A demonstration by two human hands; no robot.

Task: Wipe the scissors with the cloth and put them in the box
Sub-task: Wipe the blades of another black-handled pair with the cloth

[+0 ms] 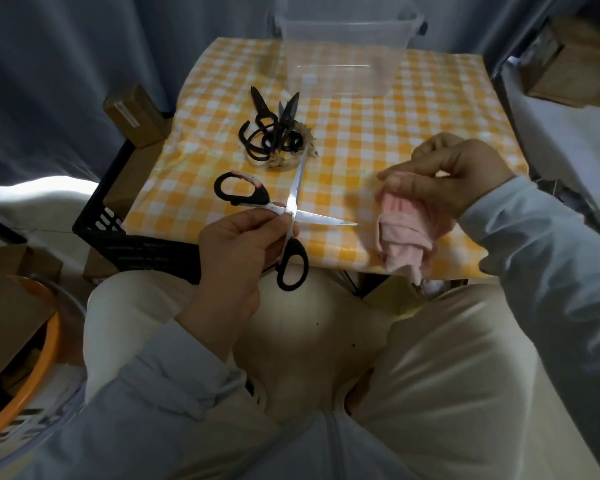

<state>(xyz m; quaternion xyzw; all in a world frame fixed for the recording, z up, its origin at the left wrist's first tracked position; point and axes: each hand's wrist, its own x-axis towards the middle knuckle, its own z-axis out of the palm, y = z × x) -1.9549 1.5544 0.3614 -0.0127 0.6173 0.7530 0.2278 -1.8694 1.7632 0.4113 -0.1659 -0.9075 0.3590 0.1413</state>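
My left hand (238, 252) pinches a pair of black-handled scissors (293, 263) near the pivot, over the table's near edge. Their silver blades are spread wide, one pointing right toward the cloth, the other pointing away from me. My right hand (447, 176) grips a bunched pink cloth (404, 237) that hangs just right of the blade tip, not touching it. A clear plastic box (343, 53) stands at the far edge of the table. Several small black scissors (271, 133) lie in a heap at the table's middle left.
The table carries a yellow-and-white checked cloth (361, 140). A black crate (125, 237) with cardboard boxes (136, 114) stands left of it. An orange-rimmed bin (25, 368) is at lower left. More cardboard boxes (568, 64) sit at upper right.
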